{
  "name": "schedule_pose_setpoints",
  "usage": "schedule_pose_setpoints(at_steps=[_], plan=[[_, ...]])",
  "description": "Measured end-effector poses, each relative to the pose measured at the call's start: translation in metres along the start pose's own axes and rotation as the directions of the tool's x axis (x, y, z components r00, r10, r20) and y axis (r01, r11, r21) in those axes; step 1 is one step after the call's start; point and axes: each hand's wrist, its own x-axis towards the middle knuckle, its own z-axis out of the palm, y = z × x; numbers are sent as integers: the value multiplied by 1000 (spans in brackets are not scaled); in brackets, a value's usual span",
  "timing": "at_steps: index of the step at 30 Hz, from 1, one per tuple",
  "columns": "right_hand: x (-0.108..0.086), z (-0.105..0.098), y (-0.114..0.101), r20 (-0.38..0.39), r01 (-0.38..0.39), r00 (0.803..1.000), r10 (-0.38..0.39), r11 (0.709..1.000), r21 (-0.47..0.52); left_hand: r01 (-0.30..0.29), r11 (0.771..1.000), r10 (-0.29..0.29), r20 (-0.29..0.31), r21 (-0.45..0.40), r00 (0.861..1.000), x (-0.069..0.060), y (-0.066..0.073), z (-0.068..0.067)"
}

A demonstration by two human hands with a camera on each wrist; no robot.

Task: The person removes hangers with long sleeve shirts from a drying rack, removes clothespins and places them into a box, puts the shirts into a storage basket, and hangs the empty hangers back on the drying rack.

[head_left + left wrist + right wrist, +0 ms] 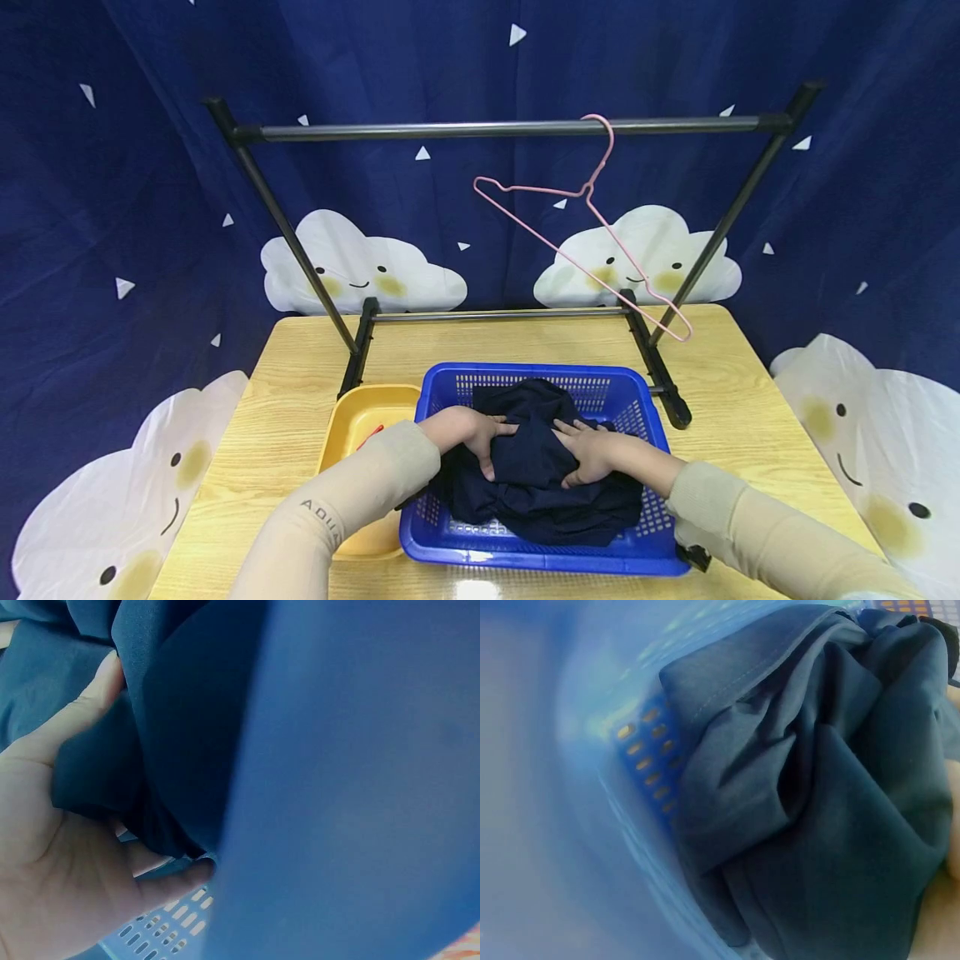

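A dark navy garment [528, 450] lies crumpled in a blue plastic basket [543, 562]. My left hand [472, 433] reaches in over the basket's left side and touches the cloth, thumb and fingers spread apart. In the left wrist view a fold of the garment [101, 761] lies between the thumb and the other fingers of the left hand [67, 847], hiding some fingertips. From the other side, my right hand [592, 454] rests on the garment with its fingers spread. Only an edge of the right hand [937, 915] shows in the right wrist view, beside bunched cloth [810, 795].
A pink hanger [588, 193] hangs from the bar [420, 131] of a black rack behind the basket. Left of the basket is a yellow tray [352, 408] with something red in it, partly covered by the left sleeve. All stand on a wooden table [285, 383].
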Motion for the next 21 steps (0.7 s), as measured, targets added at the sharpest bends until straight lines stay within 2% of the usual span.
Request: schedule_pose_setpoints(at_steps=[8, 12, 15, 18, 21], plan=[[0, -2, 3, -22, 20, 1000, -18, 999, 48, 12, 1000, -11, -29, 25, 1000, -1, -1, -3], [-5, -7, 1, -60, 27, 998, -23, 998, 64, 29, 999, -27, -50, 40, 998, -4, 0, -5], [-12, -10, -2, -83, 6, 997, 0, 998, 69, 32, 999, -29, -71, 38, 997, -7, 0, -9], [-20, -13, -6, -99, -26, 995, 33, 997, 71, 14, 1000, -11, -105, 28, 994, -13, -2, -13], [-31, -17, -8, -110, -38, 993, 49, 995, 96, -33, 999, 32, -142, -3, 989, -22, -5, -18]])
